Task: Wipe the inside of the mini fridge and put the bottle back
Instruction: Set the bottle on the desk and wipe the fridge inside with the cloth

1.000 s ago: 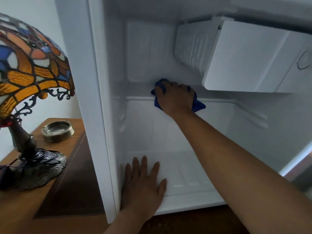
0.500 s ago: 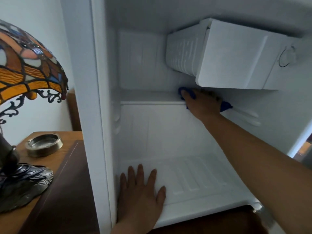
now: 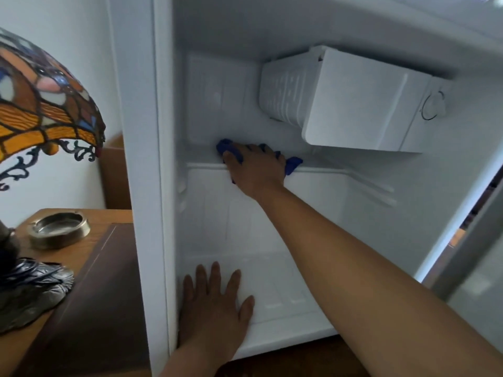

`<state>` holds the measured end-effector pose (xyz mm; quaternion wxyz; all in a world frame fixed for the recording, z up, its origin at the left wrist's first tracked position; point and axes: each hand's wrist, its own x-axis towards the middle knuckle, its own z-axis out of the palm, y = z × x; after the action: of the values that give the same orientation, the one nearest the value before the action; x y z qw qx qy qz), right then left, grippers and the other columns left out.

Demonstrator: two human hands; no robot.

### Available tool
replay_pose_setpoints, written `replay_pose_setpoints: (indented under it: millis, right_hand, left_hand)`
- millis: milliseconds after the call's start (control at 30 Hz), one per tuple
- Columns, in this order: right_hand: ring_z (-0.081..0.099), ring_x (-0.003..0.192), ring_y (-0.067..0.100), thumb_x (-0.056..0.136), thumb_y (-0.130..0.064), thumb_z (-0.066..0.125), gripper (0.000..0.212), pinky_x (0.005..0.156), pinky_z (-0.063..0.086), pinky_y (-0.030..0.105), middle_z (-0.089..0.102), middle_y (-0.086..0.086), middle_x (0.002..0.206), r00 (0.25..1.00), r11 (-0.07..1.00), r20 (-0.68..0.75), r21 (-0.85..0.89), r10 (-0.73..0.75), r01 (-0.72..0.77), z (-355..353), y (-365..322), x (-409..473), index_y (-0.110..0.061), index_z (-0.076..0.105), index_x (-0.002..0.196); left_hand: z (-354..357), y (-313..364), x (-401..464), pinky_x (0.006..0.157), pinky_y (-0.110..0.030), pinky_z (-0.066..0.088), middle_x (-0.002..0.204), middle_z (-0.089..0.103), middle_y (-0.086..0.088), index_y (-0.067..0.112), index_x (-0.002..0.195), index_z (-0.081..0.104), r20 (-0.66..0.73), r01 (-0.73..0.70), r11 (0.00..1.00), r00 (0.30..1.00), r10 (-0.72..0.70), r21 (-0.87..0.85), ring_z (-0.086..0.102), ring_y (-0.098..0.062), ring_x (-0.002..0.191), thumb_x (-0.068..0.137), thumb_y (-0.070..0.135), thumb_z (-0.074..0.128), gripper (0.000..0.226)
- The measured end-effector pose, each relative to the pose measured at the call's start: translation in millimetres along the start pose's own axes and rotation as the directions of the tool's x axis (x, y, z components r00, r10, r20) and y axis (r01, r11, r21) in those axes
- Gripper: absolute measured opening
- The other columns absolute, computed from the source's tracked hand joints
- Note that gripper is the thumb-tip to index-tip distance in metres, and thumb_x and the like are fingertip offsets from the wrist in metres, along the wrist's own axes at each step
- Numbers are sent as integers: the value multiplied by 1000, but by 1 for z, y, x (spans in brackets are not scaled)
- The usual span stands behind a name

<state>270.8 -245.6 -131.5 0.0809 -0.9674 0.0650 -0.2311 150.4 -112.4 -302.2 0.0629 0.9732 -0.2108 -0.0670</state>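
Soft, light cloth [image 3: 292, 164] (likely bunches easily), pressed flat under right hand [image 3: 257, 170]; left hand [image 3: 215, 308] splayed, holding nothing.

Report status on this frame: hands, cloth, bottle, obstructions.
Right hand presses blue cloth on the mini fridge rear ledge. Left hand flat on fridge floor. No bottle in view. Nothing obstructing.
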Motion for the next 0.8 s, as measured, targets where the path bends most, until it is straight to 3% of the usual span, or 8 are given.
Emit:
replay_pose_setpoints:
  millis: [67,133,300,367,433,533,633,800]
  right_hand:
    - [38,146,28,109,-53,26,51,122,19,52,50,-2,156,997,997,-39,26,-73,74,7,-19,-5,-36,41,154]
    - [44,143,30,108,-49,32,50,120,23,53,57,0,150,979,985,-142,65,-148,159,21,-32,-15,-29,51,149]
    - [63,125,37,99,-37,43,46,109,40,60,72,10,131,845,904,-444,154,-298,399,40,-20,-34,-14,71,130]
    - [58,131,39,100,-34,46,43,113,38,60,68,11,137,843,882,-436,193,-316,430,38,-11,-45,-14,71,129]
    - [55,135,39,101,-33,46,42,114,38,59,66,12,140,845,870,-435,227,-312,438,34,-2,-62,-14,71,129]
    - [58,131,32,104,-31,46,40,111,39,47,67,7,139,876,902,-421,242,-235,358,25,29,-91,-15,69,131]
    - [65,121,32,104,-33,42,41,102,48,51,71,7,132,936,971,-339,176,-94,161,27,79,-117,-14,69,130]
    - [64,119,38,100,-45,23,60,95,51,54,71,9,128,990,989,-1,44,139,-138,42,130,-155,-16,68,129]
  left_hand:
    - [1,-1,-2,127,-55,-12,173,-16,-6,40,162,-11,-2,-10,1000,1000,10,-18,-16,-36,159,65,76,-37,107]
    - [0,0,-3,127,-55,-12,173,-16,-6,40,162,-12,5,-19,999,1000,19,-30,-16,-36,159,59,77,-42,113]
    - [-4,2,-6,128,-53,-9,174,-8,-6,38,163,-4,-13,19,1000,1000,-19,-15,-8,-35,160,74,72,-27,98]
    - [-7,2,-10,128,-52,7,173,17,-9,34,162,24,-56,-6,1000,998,4,-29,15,-36,159,84,65,-10,91]
    - [-8,1,-17,118,-53,39,154,53,-13,23,142,61,-169,-85,993,983,71,-76,50,-37,142,94,54,14,74]
    - [-5,3,-42,107,-51,51,147,61,-11,21,133,67,-198,-108,988,977,84,-112,60,-34,133,96,47,36,55]
    - [4,4,-75,104,-51,50,147,60,-12,23,133,67,-210,-162,986,966,152,-33,61,-37,132,92,52,42,56]
    - [10,-1,-86,116,-52,33,151,55,-16,24,140,63,-135,-102,995,986,100,-12,50,-41,141,102,60,24,65]
